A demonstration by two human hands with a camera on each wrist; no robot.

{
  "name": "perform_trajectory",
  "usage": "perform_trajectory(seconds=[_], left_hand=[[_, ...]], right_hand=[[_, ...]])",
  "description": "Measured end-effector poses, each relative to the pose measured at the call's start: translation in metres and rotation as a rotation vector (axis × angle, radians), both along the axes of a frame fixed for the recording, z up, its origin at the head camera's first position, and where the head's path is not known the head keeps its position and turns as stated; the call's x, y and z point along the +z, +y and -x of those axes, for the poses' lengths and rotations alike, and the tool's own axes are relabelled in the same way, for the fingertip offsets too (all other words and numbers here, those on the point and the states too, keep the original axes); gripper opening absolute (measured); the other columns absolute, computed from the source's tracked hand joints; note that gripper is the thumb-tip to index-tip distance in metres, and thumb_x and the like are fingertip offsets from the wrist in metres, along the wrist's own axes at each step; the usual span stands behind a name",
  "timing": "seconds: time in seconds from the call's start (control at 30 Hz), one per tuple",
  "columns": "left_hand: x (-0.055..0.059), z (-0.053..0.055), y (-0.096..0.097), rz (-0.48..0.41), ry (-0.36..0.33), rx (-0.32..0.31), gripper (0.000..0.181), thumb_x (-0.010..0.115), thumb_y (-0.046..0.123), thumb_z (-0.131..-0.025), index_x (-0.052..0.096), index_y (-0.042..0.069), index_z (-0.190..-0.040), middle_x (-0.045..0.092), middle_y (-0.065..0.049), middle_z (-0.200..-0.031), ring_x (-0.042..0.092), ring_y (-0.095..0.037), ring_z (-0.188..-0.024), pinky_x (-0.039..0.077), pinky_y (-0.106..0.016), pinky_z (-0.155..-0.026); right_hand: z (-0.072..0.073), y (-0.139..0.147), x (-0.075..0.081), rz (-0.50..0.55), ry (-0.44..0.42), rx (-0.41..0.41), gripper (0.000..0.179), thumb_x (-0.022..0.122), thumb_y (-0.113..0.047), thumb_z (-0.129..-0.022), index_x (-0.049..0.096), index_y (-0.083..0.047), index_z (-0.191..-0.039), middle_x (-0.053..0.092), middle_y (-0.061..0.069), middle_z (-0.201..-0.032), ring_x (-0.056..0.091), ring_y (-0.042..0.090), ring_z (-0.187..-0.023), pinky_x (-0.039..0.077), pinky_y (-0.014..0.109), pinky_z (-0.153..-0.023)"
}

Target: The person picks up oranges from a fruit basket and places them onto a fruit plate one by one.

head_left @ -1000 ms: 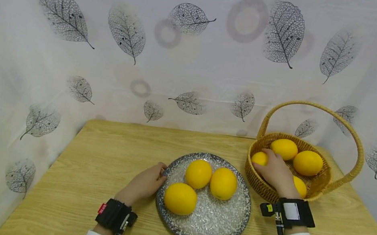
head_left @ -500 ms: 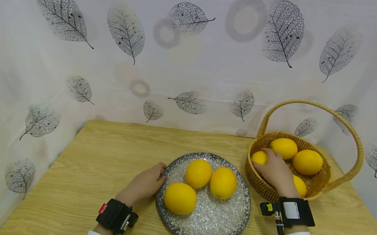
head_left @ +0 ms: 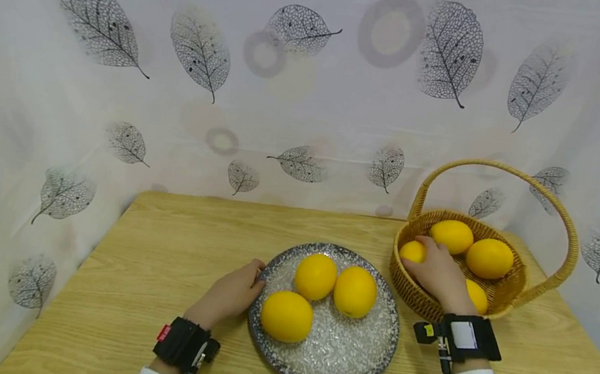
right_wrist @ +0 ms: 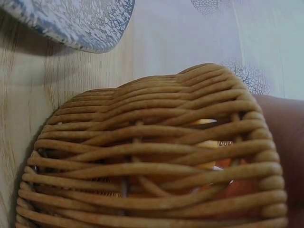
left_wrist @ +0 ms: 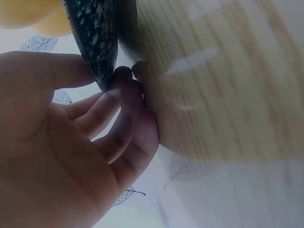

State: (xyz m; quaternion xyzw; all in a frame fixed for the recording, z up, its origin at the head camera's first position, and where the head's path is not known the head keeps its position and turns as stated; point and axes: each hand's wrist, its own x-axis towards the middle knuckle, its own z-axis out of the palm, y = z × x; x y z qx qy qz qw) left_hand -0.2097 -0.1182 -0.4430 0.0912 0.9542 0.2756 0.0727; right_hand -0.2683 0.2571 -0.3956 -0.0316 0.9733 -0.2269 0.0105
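My left hand (head_left: 228,296) grips the left rim of a round speckled grey plate (head_left: 344,361). In the left wrist view the thumb lies on the upper side of the plate's dark rim (left_wrist: 97,42), with fingers bent beneath it. Three yellow-orange oranges (head_left: 287,316) rest on the plate. My right hand (head_left: 438,273) reaches into a wicker basket (head_left: 417,301), its fingers round an orange (head_left: 413,252) at the left inside. Several more oranges (head_left: 490,259) lie in the basket, one partly behind the wrist. In the right wrist view the basket's woven wall (right_wrist: 152,156) hides most of that hand.
The basket's tall arched handle (head_left: 512,170) rises over its right side. Plate and basket stand close together on a wooden table (head_left: 183,228). Behind the table hangs a pale leaf-patterned cloth (head_left: 313,98).
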Motion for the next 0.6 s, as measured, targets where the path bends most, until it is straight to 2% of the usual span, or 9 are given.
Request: perform_trajectory(seconds=[0.37,0.6], left_hand=[[-0.0003,-0.0002,-0.0004,0.003,0.003,-0.003,0.038,0.051,0.021,-0.099,0.051,0.001,-0.132,0.069,-0.016,-0.117,0.06,-0.018,-0.088,0.055,-0.041,-0.08],[0.0002,-0.0002,0.0,0.007,-0.006,0.003,0.039,0.051,0.021,-0.099,0.05,0.001,-0.132,0.067,-0.017,-0.122,0.062,-0.019,-0.096,0.055,-0.045,-0.087]], right_hand=[[0.0006,0.0004,-0.001,-0.002,-0.017,0.0,0.072,0.055,-0.038,-0.092,0.035,0.007,-0.144,0.037,0.045,-0.138,0.045,0.055,-0.118,0.041,0.07,-0.095],[0.0,-0.0002,0.0011,-0.002,-0.017,0.007,0.071,0.055,-0.037,-0.092,0.035,0.008,-0.144,0.037,0.045,-0.138,0.043,0.056,-0.119,0.04,0.07,-0.096]])
